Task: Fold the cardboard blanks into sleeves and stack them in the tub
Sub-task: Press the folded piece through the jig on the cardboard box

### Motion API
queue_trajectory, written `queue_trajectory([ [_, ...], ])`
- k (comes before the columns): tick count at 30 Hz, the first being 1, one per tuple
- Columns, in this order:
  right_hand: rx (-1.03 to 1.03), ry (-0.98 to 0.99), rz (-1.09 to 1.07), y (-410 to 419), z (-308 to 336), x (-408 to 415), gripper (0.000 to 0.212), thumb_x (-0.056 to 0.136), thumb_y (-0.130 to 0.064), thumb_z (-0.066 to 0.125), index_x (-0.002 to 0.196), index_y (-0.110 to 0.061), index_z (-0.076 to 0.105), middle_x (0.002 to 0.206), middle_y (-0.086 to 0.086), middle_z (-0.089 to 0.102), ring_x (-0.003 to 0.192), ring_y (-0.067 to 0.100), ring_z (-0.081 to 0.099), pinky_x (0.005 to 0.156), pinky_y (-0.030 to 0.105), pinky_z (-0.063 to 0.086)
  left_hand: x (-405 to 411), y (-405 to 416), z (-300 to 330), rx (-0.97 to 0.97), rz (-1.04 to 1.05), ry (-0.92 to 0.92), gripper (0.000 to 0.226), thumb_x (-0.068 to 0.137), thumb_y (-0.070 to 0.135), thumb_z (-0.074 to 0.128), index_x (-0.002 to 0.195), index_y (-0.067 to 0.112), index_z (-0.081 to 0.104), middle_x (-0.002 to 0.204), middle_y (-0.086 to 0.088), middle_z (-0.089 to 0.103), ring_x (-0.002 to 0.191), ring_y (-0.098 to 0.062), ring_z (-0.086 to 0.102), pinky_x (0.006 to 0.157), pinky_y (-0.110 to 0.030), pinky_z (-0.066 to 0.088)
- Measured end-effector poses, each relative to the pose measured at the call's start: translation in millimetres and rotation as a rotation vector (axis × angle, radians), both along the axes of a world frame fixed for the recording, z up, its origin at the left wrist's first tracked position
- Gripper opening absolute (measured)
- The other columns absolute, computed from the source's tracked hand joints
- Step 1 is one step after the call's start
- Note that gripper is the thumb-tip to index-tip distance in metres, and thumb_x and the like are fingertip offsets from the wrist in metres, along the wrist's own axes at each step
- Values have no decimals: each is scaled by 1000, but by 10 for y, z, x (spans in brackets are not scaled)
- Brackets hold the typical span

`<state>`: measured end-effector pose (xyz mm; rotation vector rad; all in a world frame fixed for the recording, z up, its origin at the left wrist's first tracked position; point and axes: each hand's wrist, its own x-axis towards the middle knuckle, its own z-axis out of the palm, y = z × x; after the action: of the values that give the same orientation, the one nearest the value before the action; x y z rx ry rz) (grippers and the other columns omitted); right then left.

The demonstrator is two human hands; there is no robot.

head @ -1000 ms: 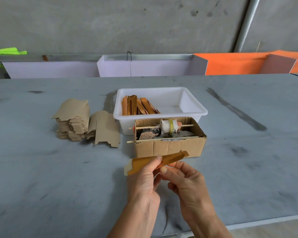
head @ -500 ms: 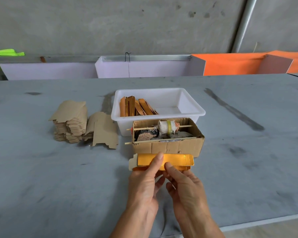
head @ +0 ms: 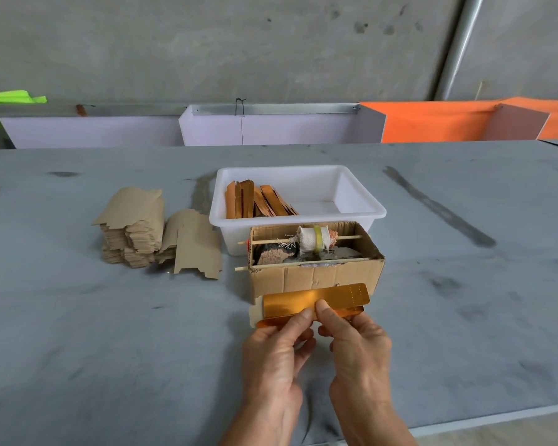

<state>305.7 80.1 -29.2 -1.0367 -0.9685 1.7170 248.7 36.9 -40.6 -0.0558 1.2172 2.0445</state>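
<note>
Blank in hand: one gold-faced cardboard blank, held level just above the tabletop, close in front of the brown carton; its shiny side faces up and a pale flap shows at its left end.
Left hand: thumb on top of the blank's near edge, fingers curled beneath, pinching it; likely steadying the panel while the crease is worked.
Right hand: thumb pressed on the gold face beside the left thumb, fingers curled under, also pinching; the paired thumbs at mid-length suggest a fold along the long edge.
Tub: white, behind the carton; finished sleeves stand on edge at its left end, the right part unfilled.
Unfolded stock: stack of blanks, brown side up, left of the tub, with loose blanks leaning against it.
Brown carton: open-topped, touching or just short of the tub's near wall; holds a wrapped roll on a stick and dark scraps.
Obstruction: the carton sits between the hands and the tub, so a finished sleeve would probably have to be lifted over it.
Background: concrete wall, lilac and orange panels beyond the tabletop.
</note>
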Motion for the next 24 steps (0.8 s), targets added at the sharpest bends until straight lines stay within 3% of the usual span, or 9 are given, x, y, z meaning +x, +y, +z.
queue_trajectory([
  [9,-75,-69,76,112,13,-12,31,94,-28,55,67,-14,63,57,3,65,55,9,60,63,29,40,-81,-33,1,15,16,-120,10,86,13,62,81,4,60,58,-10,65,54,-18,58,45,-23,51],
  [15,-225,19,196,186,69,3,16,94,-18,54,80,-14,60,62,3,65,73,19,63,66,30,41,-202,-92,14,8,-2,-117,6,80,1,65,81,3,59,58,-11,66,46,-17,62,42,-24,52],
  [20,-77,-152,203,204,229,2,15,94,-21,56,80,-16,59,60,1,64,80,20,64,71,33,43,-394,-213,100,-46,65,109,19,65,0,73,79,8,64,68,-9,66,58,-18,59,43,-21,50],
  [22,-1,-198,226,252,342,-30,22,94,-21,56,74,-14,61,57,1,64,78,21,62,72,34,45,-451,-262,177,-101,28,267,21,57,3,77,75,7,67,62,-6,67,53,-15,58,43,-21,48],
  [24,57,-220,262,307,471,-101,22,94,-21,56,74,-13,63,53,-3,66,74,18,63,71,33,45,-492,-280,270,-160,19,401,16,63,1,78,74,8,69,59,-5,68,51,-16,59,43,-21,46],
])
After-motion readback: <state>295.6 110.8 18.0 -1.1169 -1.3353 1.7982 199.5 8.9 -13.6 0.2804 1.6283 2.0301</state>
